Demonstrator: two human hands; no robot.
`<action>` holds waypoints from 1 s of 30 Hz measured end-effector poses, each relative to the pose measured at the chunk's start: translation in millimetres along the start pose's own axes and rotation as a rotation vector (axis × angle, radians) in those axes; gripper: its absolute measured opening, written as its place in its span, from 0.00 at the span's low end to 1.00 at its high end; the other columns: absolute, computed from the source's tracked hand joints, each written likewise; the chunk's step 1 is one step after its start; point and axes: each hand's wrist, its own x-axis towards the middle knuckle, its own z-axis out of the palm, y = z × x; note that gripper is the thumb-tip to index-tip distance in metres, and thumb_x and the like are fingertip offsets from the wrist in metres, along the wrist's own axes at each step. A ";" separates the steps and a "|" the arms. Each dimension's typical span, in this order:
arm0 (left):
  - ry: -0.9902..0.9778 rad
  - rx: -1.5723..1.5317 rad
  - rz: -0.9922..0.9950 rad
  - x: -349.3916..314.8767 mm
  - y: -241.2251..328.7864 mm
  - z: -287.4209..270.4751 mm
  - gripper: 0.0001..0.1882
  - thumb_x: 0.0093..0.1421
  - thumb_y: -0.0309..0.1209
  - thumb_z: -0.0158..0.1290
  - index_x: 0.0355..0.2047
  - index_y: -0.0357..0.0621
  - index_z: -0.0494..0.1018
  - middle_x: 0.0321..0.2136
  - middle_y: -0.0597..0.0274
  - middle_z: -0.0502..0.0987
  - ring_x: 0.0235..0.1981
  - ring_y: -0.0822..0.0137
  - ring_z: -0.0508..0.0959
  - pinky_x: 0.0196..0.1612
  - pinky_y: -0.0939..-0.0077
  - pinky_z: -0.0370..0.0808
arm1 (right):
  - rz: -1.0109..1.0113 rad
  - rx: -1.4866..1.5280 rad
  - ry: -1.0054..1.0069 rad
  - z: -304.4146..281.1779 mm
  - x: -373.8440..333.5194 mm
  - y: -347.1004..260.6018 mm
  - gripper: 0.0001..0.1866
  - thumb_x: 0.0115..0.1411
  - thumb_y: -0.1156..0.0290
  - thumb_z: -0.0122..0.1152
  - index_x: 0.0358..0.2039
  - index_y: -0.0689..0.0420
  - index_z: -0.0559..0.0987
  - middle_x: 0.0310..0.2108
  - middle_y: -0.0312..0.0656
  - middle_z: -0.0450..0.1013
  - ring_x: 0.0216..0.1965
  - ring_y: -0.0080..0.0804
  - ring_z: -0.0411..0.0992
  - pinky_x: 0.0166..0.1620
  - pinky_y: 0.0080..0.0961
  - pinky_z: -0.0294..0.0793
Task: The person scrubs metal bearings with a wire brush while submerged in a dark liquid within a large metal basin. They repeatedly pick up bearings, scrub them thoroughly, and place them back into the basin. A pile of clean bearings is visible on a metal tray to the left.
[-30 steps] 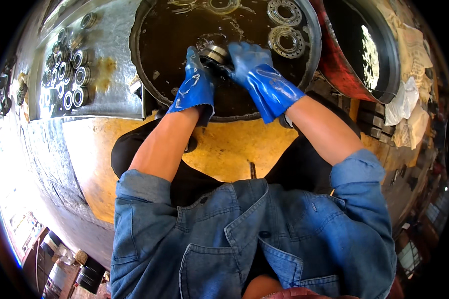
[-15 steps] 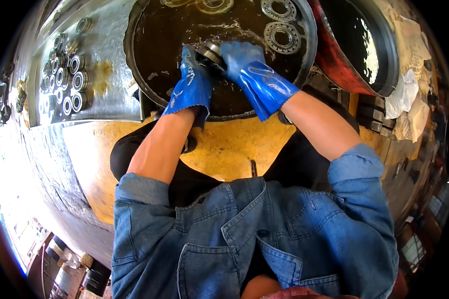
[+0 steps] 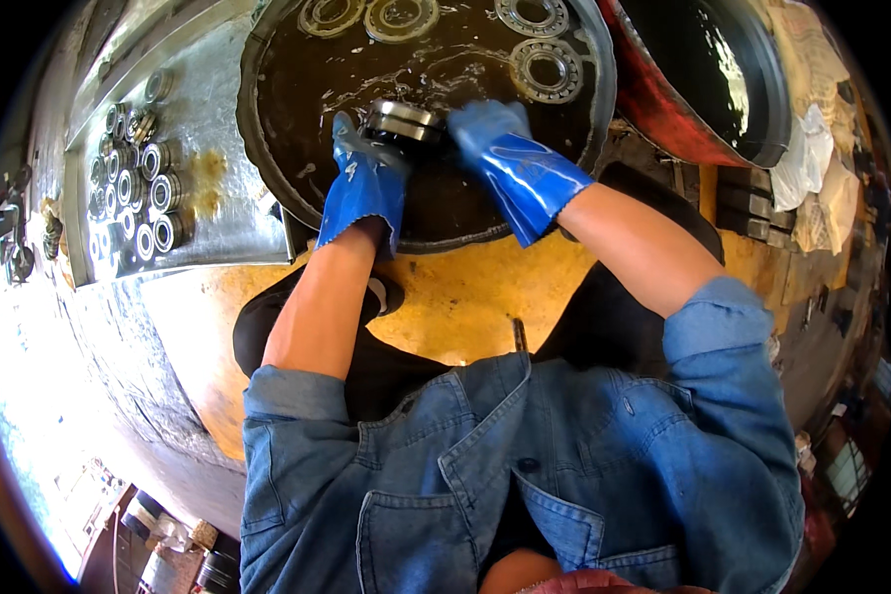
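In blue rubber gloves, both my hands are over a round pan of dark, oily liquid (image 3: 297, 109). My left hand (image 3: 364, 158) grips a steel bearing (image 3: 406, 121) from its left and lower side. The bearing is tilted with its shiny grooved outer ring showing. My right hand (image 3: 487, 131) is just right of the bearing; its fingers are blurred, and I cannot tell whether they touch it. Beyond the hands, two roller bearings (image 3: 546, 71) lie at the pan's far right, and two bearing rings (image 3: 402, 16) at its far left.
On the left, a metal tray (image 3: 223, 129) carries several small bearings (image 3: 127, 186). A red drum-like container (image 3: 653, 109) with dark liquid stands at the right. Beside it are metal blocks (image 3: 747, 203), a plastic bag (image 3: 802, 163) and brown paper (image 3: 812, 59).
The bearing has turned to show its outer ring side-on. My right hand has shifted slightly away to the right and lower. The whole view has shifted a little.
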 end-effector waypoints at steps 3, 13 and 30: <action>0.014 -0.155 -0.075 -2.8 -0.8 -2.8 0.42 0.70 0.66 0.34 0.67 0.45 0.66 0.59 0.52 0.75 0.58 0.57 0.72 0.65 0.65 0.62 | 0.053 -0.031 0.144 15.0 -5.1 3.4 0.26 0.54 0.61 0.72 0.52 0.54 0.78 0.46 0.49 0.79 0.48 0.46 0.80 0.51 0.49 0.78; 0.067 -0.110 -0.148 -30.7 27.0 1.5 0.46 0.70 0.67 0.22 0.68 0.42 0.63 0.55 0.45 0.78 0.60 0.49 0.75 0.67 0.59 0.58 | -0.020 -0.033 -0.107 -10.8 -0.1 -5.1 0.25 0.63 0.68 0.62 0.61 0.53 0.74 0.49 0.48 0.78 0.49 0.45 0.80 0.50 0.51 0.79; -0.028 -0.388 -0.073 -2.2 7.1 11.8 0.46 0.70 0.67 0.28 0.67 0.39 0.64 0.54 0.49 0.78 0.58 0.49 0.74 0.66 0.61 0.62 | -0.018 -0.019 0.185 -12.2 1.1 -21.6 0.25 0.62 0.54 0.63 0.55 0.55 0.76 0.54 0.51 0.76 0.54 0.50 0.77 0.54 0.48 0.76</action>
